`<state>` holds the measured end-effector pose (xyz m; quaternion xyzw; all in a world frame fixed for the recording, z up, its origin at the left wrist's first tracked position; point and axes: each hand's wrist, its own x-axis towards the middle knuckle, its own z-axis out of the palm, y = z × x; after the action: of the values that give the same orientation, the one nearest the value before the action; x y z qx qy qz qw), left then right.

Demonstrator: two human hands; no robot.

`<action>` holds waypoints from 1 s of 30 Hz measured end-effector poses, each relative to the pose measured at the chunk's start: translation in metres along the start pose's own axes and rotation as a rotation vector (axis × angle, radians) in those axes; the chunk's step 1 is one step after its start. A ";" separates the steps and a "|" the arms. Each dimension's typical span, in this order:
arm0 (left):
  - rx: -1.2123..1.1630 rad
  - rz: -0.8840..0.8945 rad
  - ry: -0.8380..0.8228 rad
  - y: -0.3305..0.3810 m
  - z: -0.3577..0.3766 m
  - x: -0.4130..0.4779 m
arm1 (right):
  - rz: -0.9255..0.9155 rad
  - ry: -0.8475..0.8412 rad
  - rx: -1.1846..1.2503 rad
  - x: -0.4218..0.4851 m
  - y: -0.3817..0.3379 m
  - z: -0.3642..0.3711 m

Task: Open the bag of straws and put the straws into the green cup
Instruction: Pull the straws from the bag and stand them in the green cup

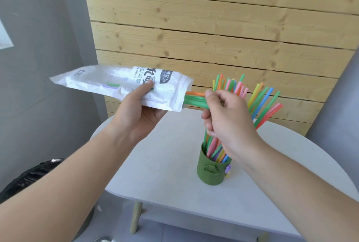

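Most straws (236,87) already stand in the green cup (210,171) by the table's (155,164) front edge. My left hand (139,113) grips the bag (108,84) level so my right hand (227,113) can pinch the last straws (194,102) out.

obstacle: fanned straws (260,101) crowd green cup (210,171) mouth | free: table (159,164) left, seemingly

cup (211,171) on tbl (165,154) | straws (262,101) in cup | bag (97,80) above-L of cup
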<state>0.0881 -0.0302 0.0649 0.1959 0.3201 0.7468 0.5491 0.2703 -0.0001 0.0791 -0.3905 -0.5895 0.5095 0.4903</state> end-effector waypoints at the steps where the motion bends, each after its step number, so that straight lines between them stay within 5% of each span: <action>1: -0.029 -0.012 0.004 -0.001 0.002 -0.001 | -0.039 0.004 -0.025 0.001 -0.001 -0.002; 12: -0.119 -0.057 0.012 -0.004 0.015 -0.014 | -0.369 0.127 -0.304 0.008 -0.011 -0.021; 30: -0.188 -0.016 0.068 0.005 0.011 -0.014 | -0.329 0.057 -0.231 0.022 -0.044 -0.059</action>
<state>0.0960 -0.0411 0.0769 0.1154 0.2686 0.7752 0.5600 0.3244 0.0264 0.1259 -0.3566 -0.6857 0.3404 0.5355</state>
